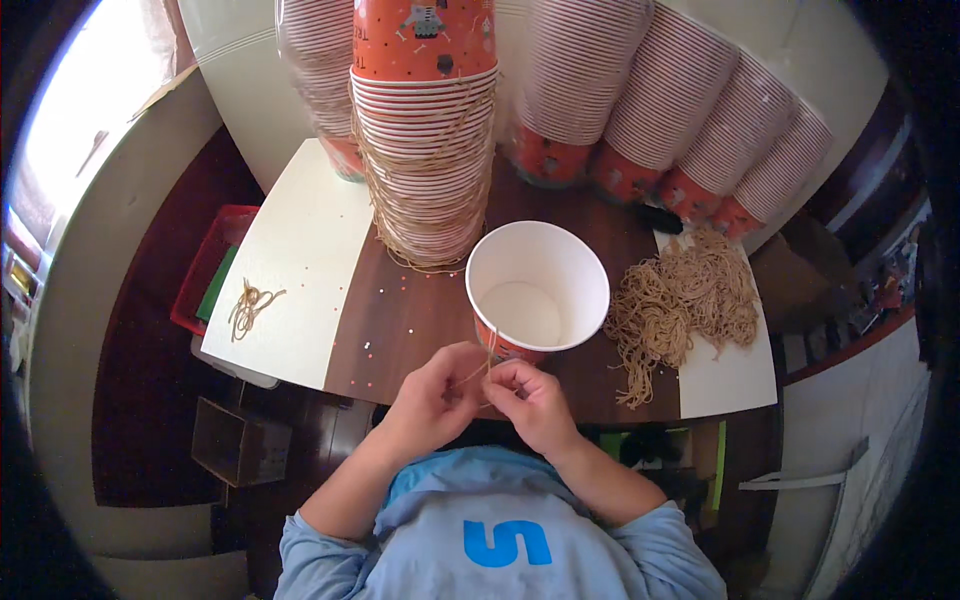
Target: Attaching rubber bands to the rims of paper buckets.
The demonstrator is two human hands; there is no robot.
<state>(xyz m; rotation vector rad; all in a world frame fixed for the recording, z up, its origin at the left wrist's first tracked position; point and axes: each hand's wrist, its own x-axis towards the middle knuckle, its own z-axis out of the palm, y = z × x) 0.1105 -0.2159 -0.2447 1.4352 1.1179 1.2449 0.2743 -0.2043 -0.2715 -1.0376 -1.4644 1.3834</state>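
Beside bucket [578, 275] | right fingers [517, 370] pinch cord [491, 350] | left fingers [460, 355] curled, tips hidden, grip unclear

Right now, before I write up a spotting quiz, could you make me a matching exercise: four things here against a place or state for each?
1. Open bucket
2. Large cord heap
3. Small cord bundle
4. Central bucket stack

A. Draped with cords
B. On the white left part of the table
C. Just beyond the left hand and right hand
D. At the table's right side

Pairs: 1-C, 2-D, 3-B, 4-A.
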